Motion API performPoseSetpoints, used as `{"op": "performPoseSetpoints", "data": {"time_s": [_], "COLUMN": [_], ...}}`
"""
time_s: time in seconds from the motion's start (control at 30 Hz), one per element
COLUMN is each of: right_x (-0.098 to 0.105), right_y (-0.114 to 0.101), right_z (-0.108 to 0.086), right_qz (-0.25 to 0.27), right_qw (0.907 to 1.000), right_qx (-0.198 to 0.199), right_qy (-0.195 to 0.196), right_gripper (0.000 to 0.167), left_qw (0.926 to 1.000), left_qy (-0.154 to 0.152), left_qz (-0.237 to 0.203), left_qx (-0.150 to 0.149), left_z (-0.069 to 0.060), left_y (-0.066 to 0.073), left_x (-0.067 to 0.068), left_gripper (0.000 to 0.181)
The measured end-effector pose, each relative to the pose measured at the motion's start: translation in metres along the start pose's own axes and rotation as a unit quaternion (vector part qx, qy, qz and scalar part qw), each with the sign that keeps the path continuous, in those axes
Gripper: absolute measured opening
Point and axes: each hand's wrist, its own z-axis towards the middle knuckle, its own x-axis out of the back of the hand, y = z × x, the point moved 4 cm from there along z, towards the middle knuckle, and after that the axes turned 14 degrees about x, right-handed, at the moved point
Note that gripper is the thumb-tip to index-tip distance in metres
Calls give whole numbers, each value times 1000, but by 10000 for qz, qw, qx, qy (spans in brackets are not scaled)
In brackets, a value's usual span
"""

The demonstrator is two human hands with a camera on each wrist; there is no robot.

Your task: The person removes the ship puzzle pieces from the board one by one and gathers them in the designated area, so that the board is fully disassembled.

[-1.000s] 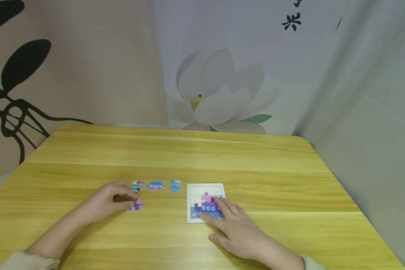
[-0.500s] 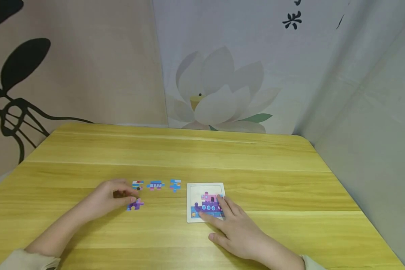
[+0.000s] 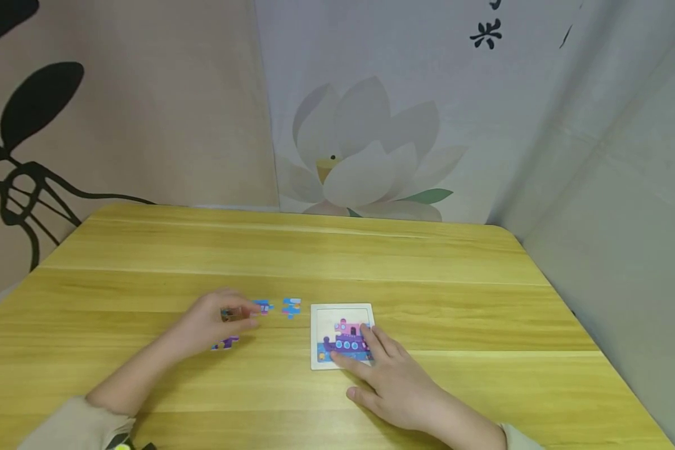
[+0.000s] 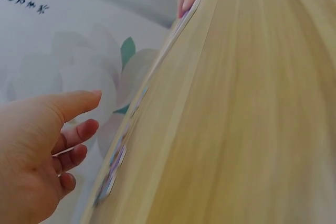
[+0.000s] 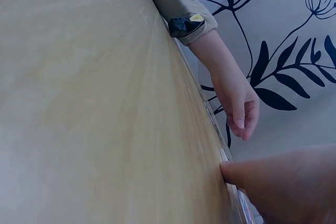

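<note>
In the head view my left hand [image 3: 205,322] hovers over loose jigsaw pieces at the left, thumb and fingers apart. The left wrist view shows nothing between them. Below this hand lies a purple jigsaw piece [image 3: 225,344], partly covered. Just past its fingertips is a blue striped piece [image 3: 265,307], also partly covered. Farther right lies a blue piece [image 3: 292,307]. The fingers of my right hand [image 3: 399,389] rest on a white-framed puzzle board [image 3: 314,340]. Its assembled pieces [image 3: 345,345] picture a purple and pink boat; the upper part of the board is bare.
All of this lies on a wooden table [image 3: 337,269]. Behind it hangs a pale curtain [image 3: 365,169] with a printed flower. A dark object with a yellow spot [image 3: 124,445] sits at my left sleeve's cuff.
My left hand has left the purple piece and moved right and slightly up, toward the blue striped piece. The purple piece stays on the table. My right hand stays on the board.
</note>
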Motion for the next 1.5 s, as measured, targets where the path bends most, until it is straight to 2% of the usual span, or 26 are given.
{"op": "performPoseSetpoints", "data": {"time_s": [0.23,0.57,0.93,1.3,1.5], "right_x": [1,0,1,0,1], "right_y": [0,0,-1,0,0], "right_z": [0,0,0,1,1], "right_qz": [72,39,53,32,19], "right_qw": [10000,10000,10000,10000,10000], "right_qx": [-35,-79,12,11,48], "right_qy": [1,-26,14,26,42], "right_gripper": [51,51,51,51,51], "left_qw": [10000,9994,9984,9960,9943], "left_qy": [-65,-206,-546,-778,-955], "left_qz": [64,-167,-117,-216,-77], "left_qx": [-18,-215,-83,-371,-458], "left_z": [14,31,45,61,67], "left_y": [11,24,38,50,56], "left_x": [-17,-39,-61,-82,-95], "left_gripper": [20,19,24,21,23]}}
